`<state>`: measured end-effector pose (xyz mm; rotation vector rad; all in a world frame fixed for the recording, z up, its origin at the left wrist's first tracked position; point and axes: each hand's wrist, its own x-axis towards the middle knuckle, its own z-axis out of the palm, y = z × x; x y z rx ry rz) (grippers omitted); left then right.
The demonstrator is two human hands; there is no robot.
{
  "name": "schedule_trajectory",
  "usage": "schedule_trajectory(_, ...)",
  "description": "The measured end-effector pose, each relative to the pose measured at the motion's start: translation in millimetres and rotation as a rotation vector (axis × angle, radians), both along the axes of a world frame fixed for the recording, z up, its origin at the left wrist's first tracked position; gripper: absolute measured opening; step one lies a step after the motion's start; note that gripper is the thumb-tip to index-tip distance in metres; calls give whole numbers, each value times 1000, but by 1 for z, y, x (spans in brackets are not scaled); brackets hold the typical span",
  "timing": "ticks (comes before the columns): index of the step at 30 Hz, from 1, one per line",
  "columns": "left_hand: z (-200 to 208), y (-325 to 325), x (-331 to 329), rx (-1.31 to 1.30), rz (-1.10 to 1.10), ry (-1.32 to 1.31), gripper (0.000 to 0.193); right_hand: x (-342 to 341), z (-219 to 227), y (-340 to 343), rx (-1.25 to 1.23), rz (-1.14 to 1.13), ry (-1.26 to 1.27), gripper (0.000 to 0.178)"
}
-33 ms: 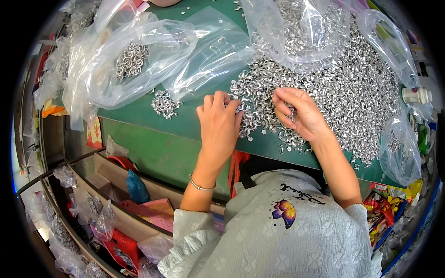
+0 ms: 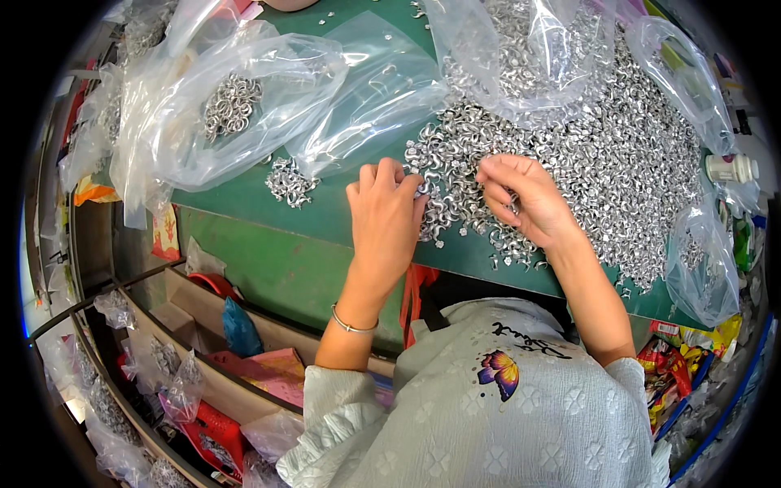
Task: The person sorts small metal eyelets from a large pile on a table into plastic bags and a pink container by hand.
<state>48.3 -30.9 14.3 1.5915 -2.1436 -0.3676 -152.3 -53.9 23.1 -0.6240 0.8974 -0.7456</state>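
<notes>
A large pile of small curved silver metal pieces (image 2: pixel 602 179) spreads over the green table (image 2: pixel 333 213). At its left edge my left hand (image 2: pixel 382 215), back upward, curls its fingers down against the pieces; what sits under the fingertips is hidden. Over the near side of the pile, my right hand (image 2: pixel 529 199) is closed in a pinch with thumb and forefinger together, and anything between them is too small to make out. A little heap of similar metal pieces (image 2: pixel 290 183) lies left of my left hand.
An open clear plastic bag (image 2: pixel 313 69) with some metal rings (image 2: pixel 232 106) inside lies at the far left. Another clear bag (image 2: pixel 521 89) rests on the pile's far side. A white bottle (image 2: pixel 730 167) stands at the right edge. Left below the table is a compartmented shelf (image 2: pixel 175 313).
</notes>
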Motion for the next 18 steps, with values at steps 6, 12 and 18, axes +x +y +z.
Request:
schedule_trajectory(6,-5,-10,5,-3,-107,132,11,18,-6,-1,-633,53,778,14)
schedule_trajectory(12,-8,-5,11,80,-6,547,10,37,-8,-9,-1013,179,1023,20)
schedule_trajectory(18,-12,8,29,382,30,1668,16,50,-16,-15,-1102,416,1240,15)
